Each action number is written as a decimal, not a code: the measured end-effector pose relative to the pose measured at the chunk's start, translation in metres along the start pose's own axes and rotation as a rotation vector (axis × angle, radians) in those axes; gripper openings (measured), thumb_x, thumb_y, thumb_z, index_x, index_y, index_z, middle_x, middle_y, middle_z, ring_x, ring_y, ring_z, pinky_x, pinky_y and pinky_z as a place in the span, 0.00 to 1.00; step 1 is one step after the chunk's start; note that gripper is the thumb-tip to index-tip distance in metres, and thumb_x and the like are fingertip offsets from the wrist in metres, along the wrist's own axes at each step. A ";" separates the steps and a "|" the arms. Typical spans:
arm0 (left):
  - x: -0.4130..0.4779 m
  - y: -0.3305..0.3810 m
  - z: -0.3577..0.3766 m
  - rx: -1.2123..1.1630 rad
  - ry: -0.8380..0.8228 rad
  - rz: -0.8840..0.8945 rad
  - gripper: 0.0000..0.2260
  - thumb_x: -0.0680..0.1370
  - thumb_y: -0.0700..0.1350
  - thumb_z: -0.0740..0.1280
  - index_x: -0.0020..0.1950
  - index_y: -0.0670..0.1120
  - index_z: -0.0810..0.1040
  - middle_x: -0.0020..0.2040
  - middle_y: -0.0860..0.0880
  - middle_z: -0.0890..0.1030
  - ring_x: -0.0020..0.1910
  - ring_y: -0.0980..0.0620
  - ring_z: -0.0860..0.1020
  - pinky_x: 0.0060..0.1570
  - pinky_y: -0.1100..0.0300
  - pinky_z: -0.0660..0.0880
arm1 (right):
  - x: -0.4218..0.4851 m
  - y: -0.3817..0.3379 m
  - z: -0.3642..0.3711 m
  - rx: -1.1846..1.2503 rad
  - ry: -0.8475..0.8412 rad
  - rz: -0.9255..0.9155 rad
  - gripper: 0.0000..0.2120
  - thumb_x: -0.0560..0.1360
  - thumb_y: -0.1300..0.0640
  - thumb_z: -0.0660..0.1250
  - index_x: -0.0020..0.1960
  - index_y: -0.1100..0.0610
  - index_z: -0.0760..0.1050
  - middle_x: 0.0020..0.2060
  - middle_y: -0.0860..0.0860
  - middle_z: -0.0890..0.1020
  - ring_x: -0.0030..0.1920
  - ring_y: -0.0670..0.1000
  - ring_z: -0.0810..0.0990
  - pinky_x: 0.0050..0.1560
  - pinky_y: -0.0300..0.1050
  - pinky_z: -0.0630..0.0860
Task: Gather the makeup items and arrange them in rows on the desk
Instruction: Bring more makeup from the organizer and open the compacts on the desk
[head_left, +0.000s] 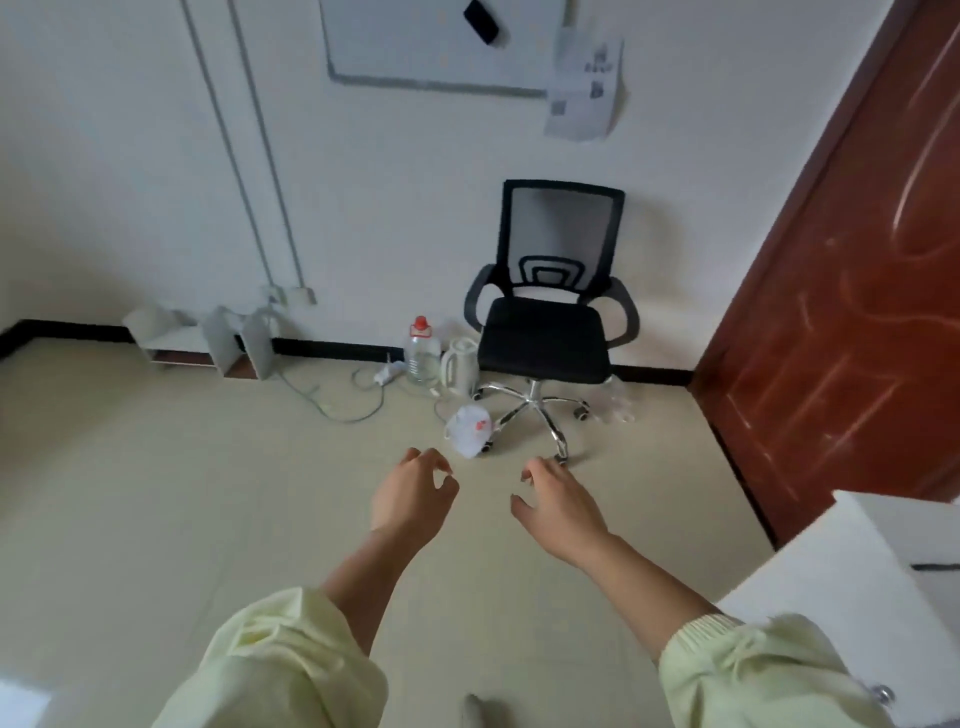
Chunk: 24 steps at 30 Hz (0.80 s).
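Observation:
No makeup items show in this view. My left hand (410, 496) and my right hand (558, 506) are both stretched out in front of me over the bare floor, fingers loosely curled, holding nothing. A white desk or cabinet (852, 571) juts in at the lower right beside my right sleeve; only its corner and top edge show, with a thin dark object lying near the frame's right edge.
A black office chair (550, 332) stands against the far wall, with a water bottle (422, 351), a white kettle (460, 366), a white plastic bag (470, 428) and cables on the floor to its left. A brown door (852, 291) is at right. White shelf pieces (208, 343) lean at left.

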<state>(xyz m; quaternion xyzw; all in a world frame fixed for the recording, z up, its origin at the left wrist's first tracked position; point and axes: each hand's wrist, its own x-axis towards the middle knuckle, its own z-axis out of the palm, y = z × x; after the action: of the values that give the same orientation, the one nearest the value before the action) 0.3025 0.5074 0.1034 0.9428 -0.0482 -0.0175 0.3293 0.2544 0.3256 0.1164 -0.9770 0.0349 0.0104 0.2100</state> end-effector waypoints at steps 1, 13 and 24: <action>0.009 -0.016 -0.015 0.013 0.026 -0.032 0.07 0.76 0.48 0.65 0.52 0.51 0.79 0.55 0.51 0.77 0.49 0.50 0.79 0.47 0.56 0.77 | 0.021 -0.017 0.007 -0.008 -0.020 -0.046 0.16 0.78 0.49 0.62 0.61 0.57 0.69 0.60 0.51 0.74 0.60 0.53 0.73 0.57 0.48 0.71; 0.155 -0.177 -0.175 0.192 0.254 -0.350 0.12 0.78 0.49 0.63 0.60 0.50 0.76 0.59 0.49 0.75 0.50 0.48 0.77 0.42 0.60 0.70 | 0.266 -0.237 0.082 -0.191 -0.261 -0.492 0.20 0.78 0.46 0.58 0.66 0.54 0.64 0.63 0.52 0.70 0.63 0.54 0.68 0.60 0.51 0.67; 0.256 -0.338 -0.334 0.349 0.435 -0.507 0.13 0.78 0.49 0.61 0.61 0.49 0.75 0.59 0.49 0.74 0.58 0.49 0.73 0.49 0.58 0.71 | 0.425 -0.469 0.153 -0.230 -0.308 -0.774 0.20 0.78 0.48 0.58 0.67 0.54 0.64 0.65 0.52 0.69 0.64 0.55 0.67 0.60 0.52 0.67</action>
<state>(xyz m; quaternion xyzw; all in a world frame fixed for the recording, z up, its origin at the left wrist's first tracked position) 0.6061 0.9510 0.1537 0.9485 0.2553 0.1110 0.1512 0.7119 0.7882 0.1538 -0.9221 -0.3673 0.0804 0.0907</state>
